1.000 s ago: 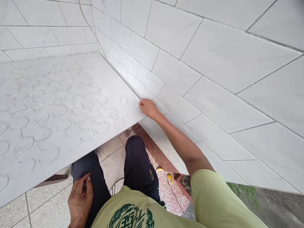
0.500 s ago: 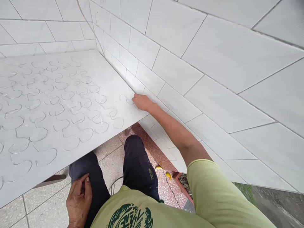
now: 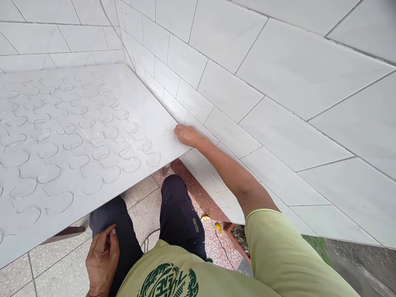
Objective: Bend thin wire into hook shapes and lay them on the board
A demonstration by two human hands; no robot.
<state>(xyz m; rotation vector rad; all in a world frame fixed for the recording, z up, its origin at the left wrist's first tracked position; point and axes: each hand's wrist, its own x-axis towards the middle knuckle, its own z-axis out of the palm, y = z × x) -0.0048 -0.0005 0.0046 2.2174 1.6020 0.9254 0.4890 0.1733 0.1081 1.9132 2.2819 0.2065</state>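
Observation:
My right hand (image 3: 186,135) is at the right edge of the white tabletop (image 3: 148,111), close to the tiled wall. Its fingers are closed on a thin bent wire (image 3: 169,133), part of which shows to the left of the fingertips; the rest is hidden under the hand. Several rows of similar curved, S-like wires (image 3: 49,175) lie spread over the left and middle of the tabletop. My left hand (image 3: 102,253) rests on my left thigh, fingers curled and thumb against the index finger; I cannot see whether anything is between them.
White tiled walls (image 3: 235,95) meet in a corner behind the table and run along its right side. A cable (image 3: 113,27) hangs in that corner. Below are speckled floor tiles (image 3: 140,210), a brown wooden piece (image 3: 66,234) under the table, and small yellow objects (image 3: 218,227) on the floor.
My right hand has shifted slightly right, and the wire at its fingertips has moved right with it. My left hand stays on the thigh.

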